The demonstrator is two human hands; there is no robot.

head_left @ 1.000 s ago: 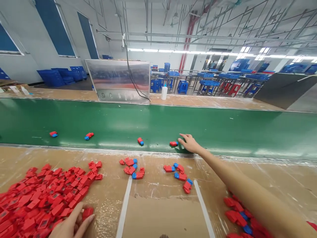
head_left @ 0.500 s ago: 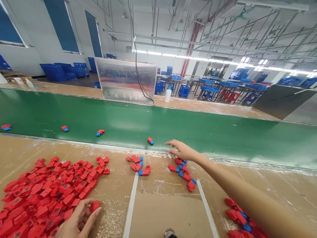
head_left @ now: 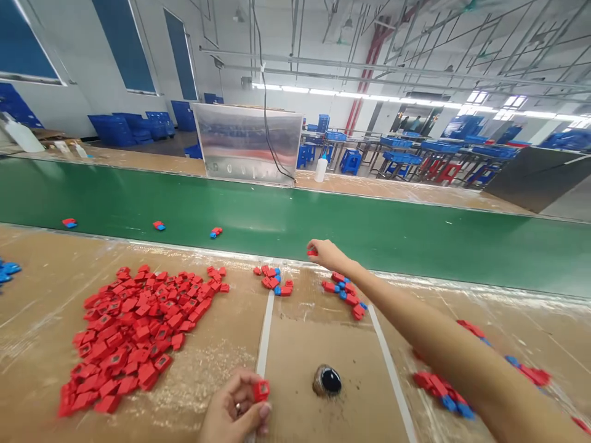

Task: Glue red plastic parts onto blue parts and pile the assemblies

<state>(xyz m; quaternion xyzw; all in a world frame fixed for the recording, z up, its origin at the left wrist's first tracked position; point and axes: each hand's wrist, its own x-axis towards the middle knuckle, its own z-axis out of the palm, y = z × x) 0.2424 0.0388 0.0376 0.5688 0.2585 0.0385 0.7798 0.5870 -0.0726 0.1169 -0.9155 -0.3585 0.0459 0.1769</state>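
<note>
My left hand (head_left: 233, 407) is near the bottom of the view, its fingers pinching a red plastic block (head_left: 261, 390) with a dark square recess. It is right of the large heap of red plastic parts (head_left: 138, 329). My right hand (head_left: 329, 255) reaches out over the near edge of the green conveyor belt (head_left: 277, 224). A small red part (head_left: 313, 252) shows at its fingertips, mostly hidden by the fingers. Just below that hand lie loose red parts with blue ends (head_left: 344, 292).
Red-and-blue parts lie on the belt (head_left: 159, 226) and in a small cluster (head_left: 272, 278) on the cardboard-covered bench (head_left: 314, 351). More lie at right (head_left: 441, 387). Blue pieces (head_left: 7, 271) sit at far left. A dark round object (head_left: 327, 380) stands between white strips (head_left: 265, 332).
My left hand has carried a red block out of the heap, up and rightward. My right hand now has a red part from the belt. The parts on the belt have shifted left.
</note>
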